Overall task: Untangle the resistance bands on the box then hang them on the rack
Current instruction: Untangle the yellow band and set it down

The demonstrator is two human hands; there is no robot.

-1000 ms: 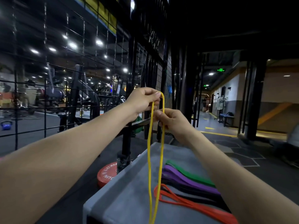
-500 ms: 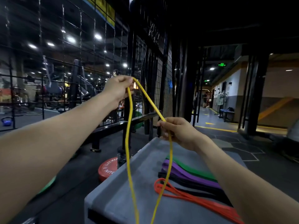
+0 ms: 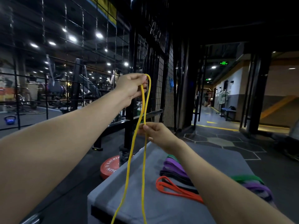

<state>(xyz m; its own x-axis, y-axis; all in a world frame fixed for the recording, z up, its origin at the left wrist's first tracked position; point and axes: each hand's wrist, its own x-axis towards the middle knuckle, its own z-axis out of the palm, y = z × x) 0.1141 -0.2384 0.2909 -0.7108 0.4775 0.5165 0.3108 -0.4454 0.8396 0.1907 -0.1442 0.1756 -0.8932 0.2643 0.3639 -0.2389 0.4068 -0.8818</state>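
Wire mesh of the rack (image 3: pixel 90 65) fills the left of the view, with a blue kettlebell (image 3: pixel 10 120) on the floor behind it and a red weight plate (image 3: pixel 110 167) lying at the foot of the black upright. Moving right, the left hand (image 3: pixel 131 88) is raised in front of that upright, fingers curled round the top bend of the yellow band (image 3: pixel 129 159), which hangs from it as a long narrow loop. Below and slightly right, the right hand (image 3: pixel 155 132) pinches one strand of the same loop between thumb and fingertips, the other strand passing just beside it. The band's long axis runs nearly straight down from the upper hand, past the lower one and out of the bottom edge, in front of the grey box (image 3: pixel 161 207). Right of it, on the box top, lie the orange band (image 3: pixel 176 189), black band (image 3: pixel 174 176), purple band (image 3: pixel 174 165) and green band (image 3: pixel 249 178), partly hidden by the right forearm. Judging by this, the left hand is nearer the rack and would carry the loop there
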